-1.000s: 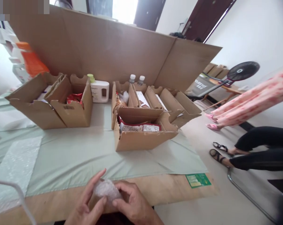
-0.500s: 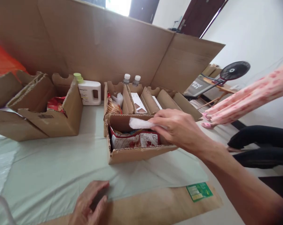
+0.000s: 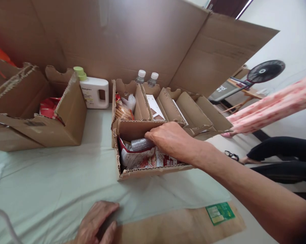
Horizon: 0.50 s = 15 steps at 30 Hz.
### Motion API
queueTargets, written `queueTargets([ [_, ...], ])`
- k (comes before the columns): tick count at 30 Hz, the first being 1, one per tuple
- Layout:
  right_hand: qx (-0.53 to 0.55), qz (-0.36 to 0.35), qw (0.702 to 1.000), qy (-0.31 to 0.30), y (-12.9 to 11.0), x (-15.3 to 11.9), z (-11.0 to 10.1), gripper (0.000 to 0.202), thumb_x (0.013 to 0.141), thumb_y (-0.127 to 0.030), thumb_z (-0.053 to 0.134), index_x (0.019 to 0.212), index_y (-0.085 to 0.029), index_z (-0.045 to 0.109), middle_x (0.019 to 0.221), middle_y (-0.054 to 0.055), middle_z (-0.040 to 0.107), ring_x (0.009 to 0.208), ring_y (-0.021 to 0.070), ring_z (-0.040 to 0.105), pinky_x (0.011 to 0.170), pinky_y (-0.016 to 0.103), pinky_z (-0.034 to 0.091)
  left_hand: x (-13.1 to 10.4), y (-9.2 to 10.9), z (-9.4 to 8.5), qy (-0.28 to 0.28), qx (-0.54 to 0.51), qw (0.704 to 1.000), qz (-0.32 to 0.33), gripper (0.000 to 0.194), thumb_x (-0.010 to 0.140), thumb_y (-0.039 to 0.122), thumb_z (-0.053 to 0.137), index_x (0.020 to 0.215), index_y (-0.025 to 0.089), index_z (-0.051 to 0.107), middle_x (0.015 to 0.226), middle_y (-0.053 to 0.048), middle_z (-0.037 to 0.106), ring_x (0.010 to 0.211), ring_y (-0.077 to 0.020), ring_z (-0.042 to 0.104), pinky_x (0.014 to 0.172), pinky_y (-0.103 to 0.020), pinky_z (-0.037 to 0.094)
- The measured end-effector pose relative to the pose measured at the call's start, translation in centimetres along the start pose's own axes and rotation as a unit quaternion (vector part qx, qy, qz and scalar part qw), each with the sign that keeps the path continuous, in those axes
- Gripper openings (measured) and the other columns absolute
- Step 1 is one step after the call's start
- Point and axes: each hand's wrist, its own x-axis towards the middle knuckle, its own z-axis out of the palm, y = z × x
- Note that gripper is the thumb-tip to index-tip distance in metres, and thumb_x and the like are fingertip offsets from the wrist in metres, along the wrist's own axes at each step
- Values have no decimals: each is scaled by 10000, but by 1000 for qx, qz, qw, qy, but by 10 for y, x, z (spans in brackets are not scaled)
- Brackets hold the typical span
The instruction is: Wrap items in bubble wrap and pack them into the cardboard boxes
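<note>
My right hand (image 3: 168,139) reaches into the front cardboard box (image 3: 153,172), its fingers closed on the end of a small bundle of clear bubble wrap (image 3: 140,144). What the wrap contains, if anything, I cannot make out. Under the bundle lies a red-and-white printed food packet (image 3: 137,159), partly covered by my hand. My left hand (image 3: 97,220) rests at the near edge of the green cloth (image 3: 59,176), thumb and fingers apart, holding nothing.
Behind stand cardboard dividers (image 3: 173,106) with a snack packet (image 3: 124,110) and a white box (image 3: 155,106). A white jug (image 3: 95,93) and two clear bottles (image 3: 153,79) are near the cardboard wall (image 3: 132,40). Another box (image 3: 69,132) holds a red packet (image 3: 49,107). People's legs (image 3: 282,150) show right.
My right hand has lowered the bubble wrap bundle from above the box onto the packet inside. My left hand stays about where it was. The view has tilted down slightly.
</note>
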Motion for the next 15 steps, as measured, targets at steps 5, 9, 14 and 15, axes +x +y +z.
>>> queueTargets([
  [5,17,17,998,-58,-5,4,-5,270,902,-57,561,979,-183,788,897,120,809,862,260,762,633,299,442,5,8,-3,13,-2,1000,-4,371,912,203,631,1276,270,609,1024,-48,788,919,-196,766,792,-254,632],
  [9,-7,33,999,-24,-7,-11,-5,259,878,-57,579,1027,-168,759,916,133,800,876,281,762,650,313,468,5,12,-6,19,2,1000,5,339,914,211,622,1247,268,632,1023,-52,785,912,-193,771,785,-247,639],
  [14,0,84,995,60,-8,-38,-4,238,928,-107,542,1040,-179,740,994,119,792,903,287,756,679,325,491,0,20,-2,22,-4,999,-50,343,937,217,597,1263,315,644,1195,-61,744,1057,-216,758,734,-229,651],
  [15,15,82,995,62,-7,-41,-4,245,944,-115,528,1042,-182,742,1003,113,793,925,283,754,704,326,497,1,23,0,24,-12,998,-65,339,947,219,583,1262,324,649,1226,-63,729,1082,-223,750,660,-207,642],
])
